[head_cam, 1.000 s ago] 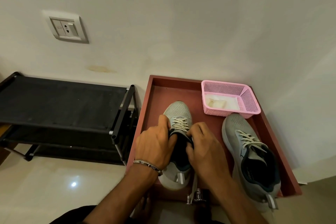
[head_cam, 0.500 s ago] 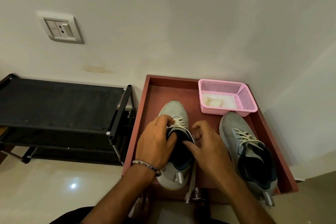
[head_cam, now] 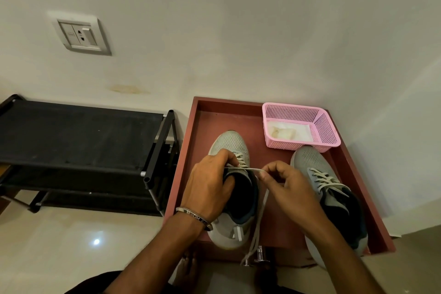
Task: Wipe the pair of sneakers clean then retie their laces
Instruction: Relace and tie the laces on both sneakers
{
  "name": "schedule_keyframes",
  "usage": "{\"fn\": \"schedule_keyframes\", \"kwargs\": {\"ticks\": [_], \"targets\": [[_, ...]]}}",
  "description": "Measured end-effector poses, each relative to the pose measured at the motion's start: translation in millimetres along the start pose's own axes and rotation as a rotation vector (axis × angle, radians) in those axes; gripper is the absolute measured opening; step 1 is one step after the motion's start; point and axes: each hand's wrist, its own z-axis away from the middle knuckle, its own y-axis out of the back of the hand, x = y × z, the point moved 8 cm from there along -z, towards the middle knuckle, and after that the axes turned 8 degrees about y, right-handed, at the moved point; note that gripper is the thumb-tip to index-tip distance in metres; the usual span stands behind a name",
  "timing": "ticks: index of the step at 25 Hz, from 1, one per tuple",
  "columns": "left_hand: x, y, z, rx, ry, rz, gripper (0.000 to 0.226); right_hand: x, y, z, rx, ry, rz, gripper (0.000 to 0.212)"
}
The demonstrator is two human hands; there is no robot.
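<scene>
I see 2 sneakers side by side in tray (head_cam: 188, 169), left sneaker (head_cam: 232, 143) & right sneaker (head_cam: 310, 159), basket (head_cam: 327, 131) in tray's far-right corner behind right one, rack (head_cam: 78, 136) left of tray, wall socket (head_cam: 80, 33) above rack.

Count, head view: two grey sneakers, left one (head_cam: 230, 148) and right one (head_cam: 312, 162), in one red tray (head_cam: 188, 150). One pink basket (head_cam: 324, 131) holding one white cloth (head_cam: 284, 132). One black rack (head_cam: 78, 136), one wall socket (head_cam: 80, 34), two hands: left hand (head_cam: 207, 186), right hand (head_cam: 291, 184).
</scene>
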Motion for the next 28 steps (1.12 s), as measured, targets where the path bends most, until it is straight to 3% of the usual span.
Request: {"fn": "schedule_keyframes", "kwargs": {"ticks": [5, 8, 16, 17, 20, 24, 26, 28], "targets": [[3.9, 0.0, -1.3, -0.01, -0.033, 0.022, 0.037, -0.4, 11.1, -2.5, 0.242, -0.055, -0.359, 0.008], [6.2, -0.3, -2.0, -0.014, -0.03, 0.065, 0.037, 6.5, 6.6, -4.2, 0.289, -0.111, -0.582, 0.016], [1.4, -3.4, -7.1, -0.06, 0.015, 0.098, 0.036, -4.5, 17.0, 2.0, 0.37, 0.073, 0.056, 0.013], [0.3, -2.9, -7.4, -0.061, 0.027, 0.121, 0.038, -3.2, 13.3, 2.9, 0.32, 0.039, 0.1, 0.012], [-5.7, -2.4, -8.4, -0.097, 0.102, 0.226, 0.042, 7.5, -11.4, 8.3, 0.065, -0.095, 0.138, 0.038], [-10.6, -4.4, -13.1, -0.237, 0.181, 0.468, 0.035, 16.0, -13.1, 9.4, 0.031, -0.166, 0.166, 0.057], [-16.4, 5.5, -19.2, -0.172, 0.237, 0.667, 0.028, 16.2, -16.6, 9.1, -0.02, -0.18, 0.196, 0.052], [-33.3, 20.3, -23.2, 0.024, 0.367, 0.825, 0.021, 14.1, -18.1, 8.7, -0.043, -0.192, 0.221, 0.045]]}}
